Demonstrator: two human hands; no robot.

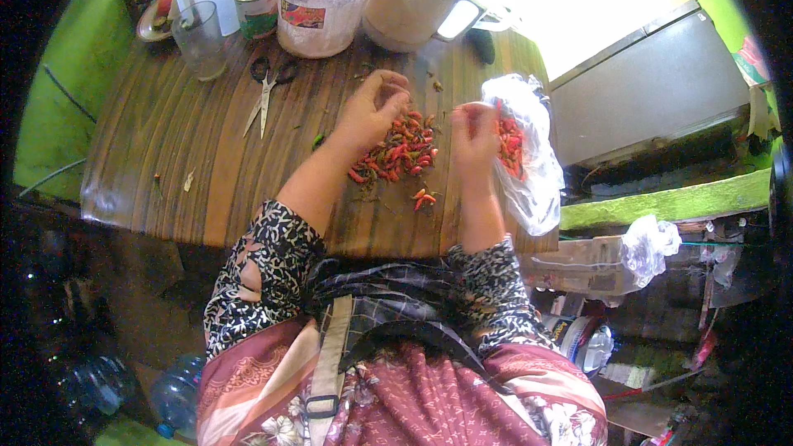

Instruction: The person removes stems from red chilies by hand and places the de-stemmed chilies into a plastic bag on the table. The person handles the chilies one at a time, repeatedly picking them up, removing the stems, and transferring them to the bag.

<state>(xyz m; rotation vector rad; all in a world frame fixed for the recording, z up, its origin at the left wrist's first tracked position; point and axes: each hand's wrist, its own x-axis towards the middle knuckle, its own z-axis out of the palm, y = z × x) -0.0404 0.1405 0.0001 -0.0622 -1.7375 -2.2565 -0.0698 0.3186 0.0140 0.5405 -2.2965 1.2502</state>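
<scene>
A heap of small red chili peppers (403, 152) lies on the wooden table, with a few loose chilies (424, 199) nearer its front edge. My left hand (381, 102) is over the heap's upper left side, its fingers curled; whether it pinches something cannot be made out. To the right of the heap is my right hand (476, 127), blurred, with thumb and fingers close together beside the open mouth of a clear plastic bag (536, 179). More red chilies (511, 148) lie in that bag. Scissors (266, 93) rest to the left with their blades apart.
Along the table's back stand a drinking glass (201, 43), a can (256, 9), a red-lidded plastic jar (325, 18) and a beige pitcher (412, 0). A small plate (147, 25) sits at the back left. Bits of stem and a dry scrap (189, 179) dot the tabletop.
</scene>
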